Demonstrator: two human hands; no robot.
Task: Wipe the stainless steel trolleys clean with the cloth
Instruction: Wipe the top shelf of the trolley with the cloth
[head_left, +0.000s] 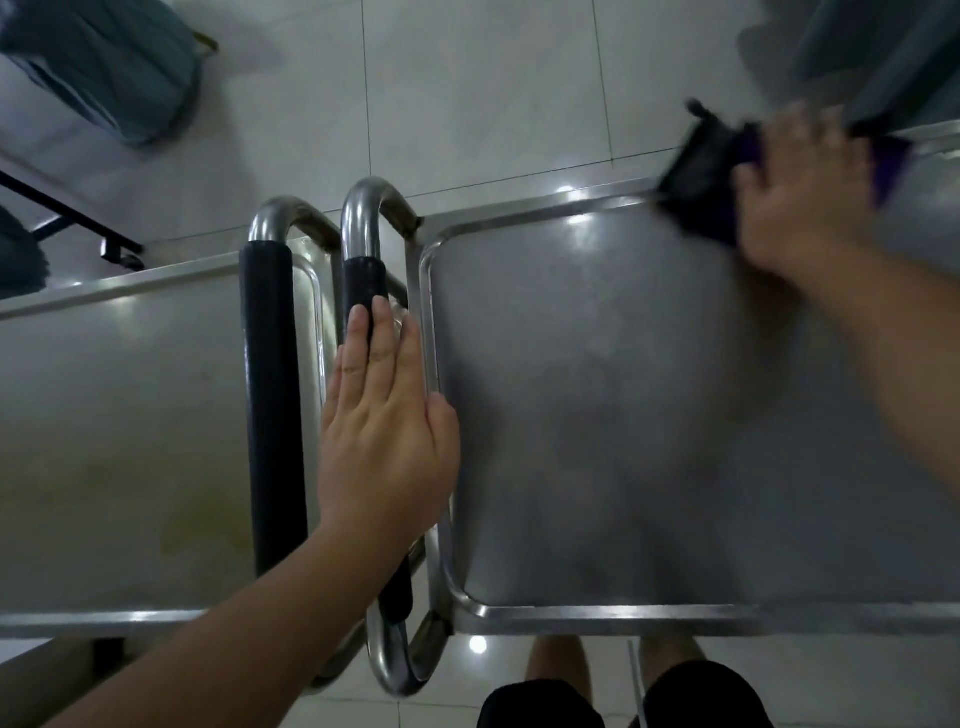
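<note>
Of 2 steel trolleys, the right trolley (597, 415) is mid-wipe — the right hand (800, 192), fingers flat, presses the dark cloth (701, 171) at its far edge. The left hand (384, 431) rests flat on its padded handle (363, 280); the left trolley (119, 441) looks stained — likely unwiped.

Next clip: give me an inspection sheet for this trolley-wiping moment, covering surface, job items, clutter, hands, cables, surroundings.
Surface: right trolley top dull and smeared; left trolley top has yellowish staining.
Job's things: dark purple cloth at the right trolley's far edge, motion-blurred.
Clutter: nothing seen on either top.
Hands: right hand presses the cloth; left hand rests flat, fingers straight, on the right trolley's padded handle.
Cables: nothing seen.
Surroundings: pale tiled floor; teal fabric far left.
</note>
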